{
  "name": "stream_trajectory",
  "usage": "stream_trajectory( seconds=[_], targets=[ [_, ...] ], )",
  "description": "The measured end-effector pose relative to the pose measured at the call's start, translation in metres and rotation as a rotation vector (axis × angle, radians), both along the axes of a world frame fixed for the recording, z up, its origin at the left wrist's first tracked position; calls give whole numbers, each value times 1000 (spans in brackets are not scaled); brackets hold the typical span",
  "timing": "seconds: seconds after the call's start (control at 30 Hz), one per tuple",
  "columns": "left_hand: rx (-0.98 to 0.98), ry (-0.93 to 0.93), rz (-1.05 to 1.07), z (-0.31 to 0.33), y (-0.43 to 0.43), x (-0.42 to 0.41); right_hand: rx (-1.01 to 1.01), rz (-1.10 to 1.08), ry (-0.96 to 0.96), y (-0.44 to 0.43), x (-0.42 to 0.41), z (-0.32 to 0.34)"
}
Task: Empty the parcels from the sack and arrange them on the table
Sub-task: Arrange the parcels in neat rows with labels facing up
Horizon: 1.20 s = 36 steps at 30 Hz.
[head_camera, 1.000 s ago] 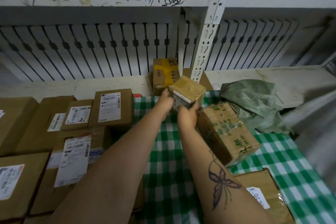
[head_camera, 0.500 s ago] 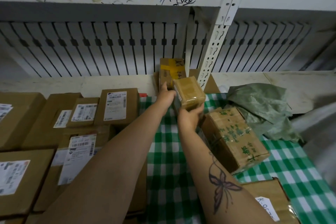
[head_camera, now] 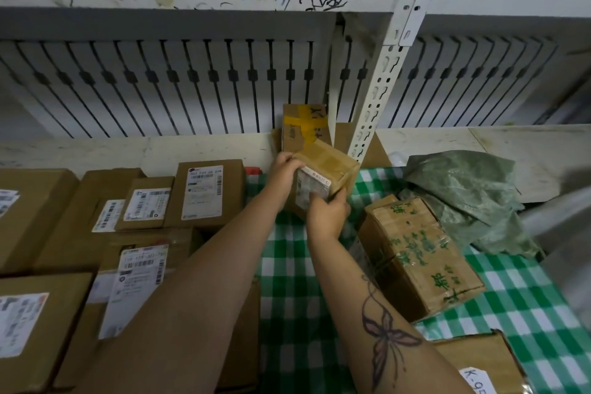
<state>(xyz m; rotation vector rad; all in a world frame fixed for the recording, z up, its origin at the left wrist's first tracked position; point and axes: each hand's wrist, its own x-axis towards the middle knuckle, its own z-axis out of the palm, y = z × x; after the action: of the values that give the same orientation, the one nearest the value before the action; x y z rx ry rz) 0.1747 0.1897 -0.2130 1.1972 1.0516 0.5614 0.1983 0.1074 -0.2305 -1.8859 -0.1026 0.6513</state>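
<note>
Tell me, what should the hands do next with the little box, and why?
Probably set the little box down flat on the checked cloth right below it. Both the left hand and right hand grip it, tilted, and bare cloth shows between the labelled box and the green-printed box.

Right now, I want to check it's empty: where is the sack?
In the head view the green sack lies crumpled on the right, partly on the checked cloth, just behind the green-printed box.

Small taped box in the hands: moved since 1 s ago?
Yes. Against the white shelf post, the small taped box has shifted slightly left and lower, held by left hand and right hand.
</note>
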Motion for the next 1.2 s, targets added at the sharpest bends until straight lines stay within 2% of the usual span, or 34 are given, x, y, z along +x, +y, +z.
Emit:
stream_trajectory(
  seconds=[0.1,0.17,0.33,0.53,0.63,0.77,0.93,1.03,1.1,1.2],
  targets=[
    [4,-144,38,-2,-8,-21,30,-41,-36,1,-2,6],
    [34,-147,13,-6,-12,-36,35,-64,-62,0,-3,9],
    [53,-12,71,-11,-29,-71,31,-83,-52,-1,-10,12],
    [52,91,26,-14,-56,-97,-62,42,-3,-18,-35,-4],
    [-34,135,-30,-18,-66,-104,-139,45,38,-28,-39,-10],
    [-179,312,89,-26,-69,-112,-119,95,53,-36,-43,-16],
    [-311,199,141,-37,-66,-105,-68,212,76,-31,-50,-22],
    [-412,93,187,-44,-60,-96,-73,172,88,-27,-47,-29],
    [-486,10,290,-50,-53,-90,-49,150,118,-21,-45,-34],
    [-531,-29,402,-56,-45,-81,-33,130,107,-9,-40,-37]
  ],
)
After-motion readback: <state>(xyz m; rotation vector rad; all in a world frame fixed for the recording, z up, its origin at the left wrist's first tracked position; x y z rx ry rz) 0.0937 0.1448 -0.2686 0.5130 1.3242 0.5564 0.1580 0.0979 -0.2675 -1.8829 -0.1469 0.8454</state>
